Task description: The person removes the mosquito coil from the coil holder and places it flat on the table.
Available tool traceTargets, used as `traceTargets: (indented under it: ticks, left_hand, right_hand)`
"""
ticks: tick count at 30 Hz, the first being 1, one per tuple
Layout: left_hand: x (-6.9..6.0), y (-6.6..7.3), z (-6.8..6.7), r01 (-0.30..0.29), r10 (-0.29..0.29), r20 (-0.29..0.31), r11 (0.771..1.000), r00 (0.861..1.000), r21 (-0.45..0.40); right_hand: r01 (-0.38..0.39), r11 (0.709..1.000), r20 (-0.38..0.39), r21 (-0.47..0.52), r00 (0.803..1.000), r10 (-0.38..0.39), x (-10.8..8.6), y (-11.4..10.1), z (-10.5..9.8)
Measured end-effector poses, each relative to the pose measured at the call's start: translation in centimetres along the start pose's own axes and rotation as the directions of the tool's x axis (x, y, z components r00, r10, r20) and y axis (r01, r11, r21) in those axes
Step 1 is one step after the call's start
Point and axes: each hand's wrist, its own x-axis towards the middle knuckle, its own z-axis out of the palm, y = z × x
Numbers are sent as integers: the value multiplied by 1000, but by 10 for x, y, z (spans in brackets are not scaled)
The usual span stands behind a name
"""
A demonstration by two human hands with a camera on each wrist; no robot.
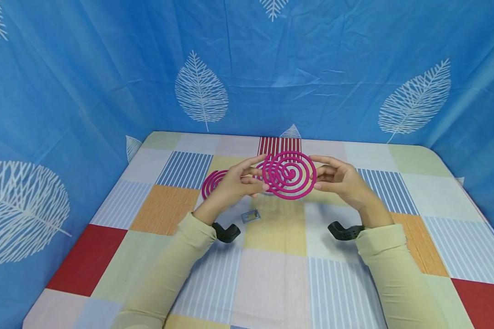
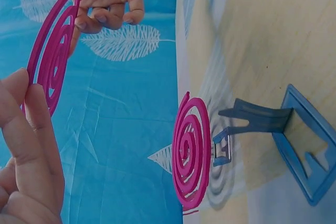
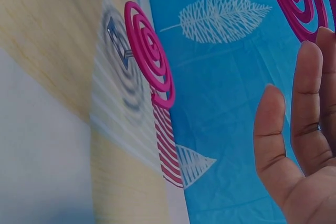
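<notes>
Coil Held Aloft Between Two Hands; Small Stand Bare

The magenta coil was found raised above the patchwork table, tilted up on edge. The left hand pinched one side between thumb and finger, nearly closed; the right hand had its thumb and fingers bent about the opposite edge, more widely parted.

Behind it, a second coil stood upright, apparently mounted on its own small metal stand. A third coil lay partly hidden behind the left hand; its support could not be determined. Nearer the person, a metal stand carried no coil.

The step in hand was judged to be positioning the raised coil. Fitting it to the bare stand, if intended, would call for lowering it level and meeting the upright tongue gently, the coil appearing brittle.
</notes>
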Motion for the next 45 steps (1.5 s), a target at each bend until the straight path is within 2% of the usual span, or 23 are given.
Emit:
traceTargets:
  ticks: [10,21,32,38,45]
  left_hand:
    - [8,1,10,-26,27,10,999,1000,-19]
    - [17,2,19,-32,33,20,999,999,-44]
    - [27,0,34,-5,6,17,997,1000,-79]
    - [30,-2,41,12,-11,7,997,1000,-71]
    - [36,-4,49,-1,2,6,999,1000,-45]
  right_hand:
    - [15,1000,-6,8,1000,-15,-5,-3,-10]
    - [-1,1000,-18,-10,1000,1,-9,-9,-19]
    - [-20,1000,-17,-10,1000,20,-17,-8,-34]
    - [-30,1000,-32,7,999,30,-20,-8,-39]
    - [-37,999,-53,23,998,38,-23,-5,-47]
